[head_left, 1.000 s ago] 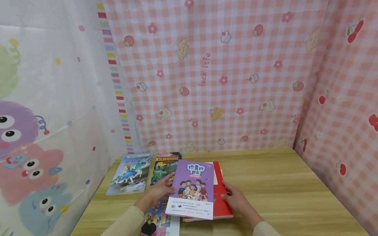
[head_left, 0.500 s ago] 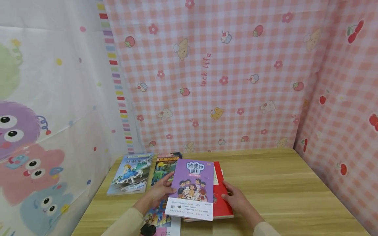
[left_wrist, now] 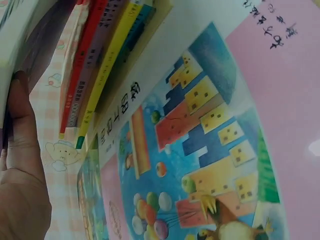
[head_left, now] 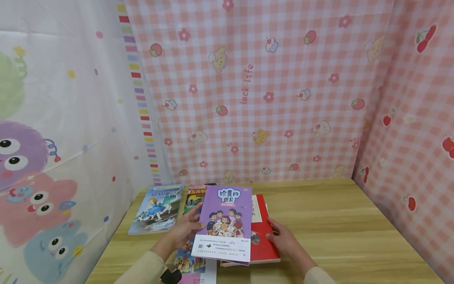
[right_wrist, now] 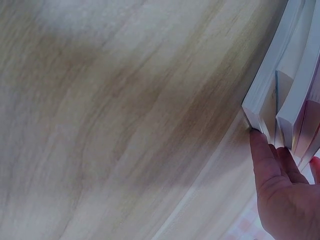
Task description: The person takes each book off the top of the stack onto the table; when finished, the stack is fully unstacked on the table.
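Purple book [head_left: 225, 221] between my hands, long axis pointing away;
my left hand [head_left: 183, 232], nearer, pinches its left edge; my right hand [head_left: 286, 240], fingers loosely extended, touches the red book [head_left: 261, 246].

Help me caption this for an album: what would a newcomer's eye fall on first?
Probably the bright purple book, held in the left grip, low centre in the head view, partly covering a red book. Next would come the large pink checked cloth hanging behind the table, then the light blue book lying on the table's left side.
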`<state>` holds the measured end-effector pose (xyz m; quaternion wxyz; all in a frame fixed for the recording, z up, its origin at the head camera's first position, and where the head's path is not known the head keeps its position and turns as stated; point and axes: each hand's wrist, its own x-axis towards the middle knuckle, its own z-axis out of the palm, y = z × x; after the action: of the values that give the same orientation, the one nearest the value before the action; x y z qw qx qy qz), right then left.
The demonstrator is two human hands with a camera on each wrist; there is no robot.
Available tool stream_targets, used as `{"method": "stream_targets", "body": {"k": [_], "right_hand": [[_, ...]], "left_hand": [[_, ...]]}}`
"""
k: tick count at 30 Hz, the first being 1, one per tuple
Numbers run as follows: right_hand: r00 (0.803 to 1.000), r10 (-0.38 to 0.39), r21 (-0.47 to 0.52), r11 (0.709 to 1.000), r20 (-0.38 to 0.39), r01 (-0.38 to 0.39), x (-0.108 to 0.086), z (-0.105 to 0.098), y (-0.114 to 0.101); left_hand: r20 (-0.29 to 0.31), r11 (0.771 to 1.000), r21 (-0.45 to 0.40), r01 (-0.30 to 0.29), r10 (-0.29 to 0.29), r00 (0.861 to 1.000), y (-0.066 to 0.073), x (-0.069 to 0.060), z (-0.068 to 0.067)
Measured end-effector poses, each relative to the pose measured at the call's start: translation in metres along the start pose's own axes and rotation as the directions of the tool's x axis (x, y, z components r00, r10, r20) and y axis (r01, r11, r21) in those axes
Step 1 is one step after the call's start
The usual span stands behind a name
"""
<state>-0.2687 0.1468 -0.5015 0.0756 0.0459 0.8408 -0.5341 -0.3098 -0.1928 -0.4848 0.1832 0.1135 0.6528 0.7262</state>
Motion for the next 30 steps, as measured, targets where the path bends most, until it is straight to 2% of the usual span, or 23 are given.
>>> {"method": "stream_targets", "body": {"k": [4,9,16,25,30], "right_hand": [[1.0,-0.013,0.001,1.0,0.013,0.013,0.0,0.0,-0.002],[0.999,0.024,0.016,1.0,0.026,-0.024,0.0,0.001,-0.004],[0.999,0.038,0.029,0.999,0.036,-0.039,0.003,0.001,-0.005],[0.999,0.032,0.03,0.999,0.03,-0.033,0.002,0.002,-0.005],[1.0,0.021,0.019,1.0,0.023,-0.021,0.001,0.001,-0.004]], "left_hand": [[-0.006,1.0,0.002,0.003,-0.003,1.0,0.006,-0.006,-0.005],[-0.02,1.0,0.021,-0.005,0.006,1.0,0.014,-0.015,-0.016],[-0.029,0.999,0.039,-0.014,0.016,0.999,0.024,-0.034,-0.034],[-0.036,0.999,0.043,-0.007,0.009,0.999,0.029,-0.062,-0.068],[-0.045,0.999,0.03,0.032,-0.031,0.999,0.029,-0.082,-0.088]]}}
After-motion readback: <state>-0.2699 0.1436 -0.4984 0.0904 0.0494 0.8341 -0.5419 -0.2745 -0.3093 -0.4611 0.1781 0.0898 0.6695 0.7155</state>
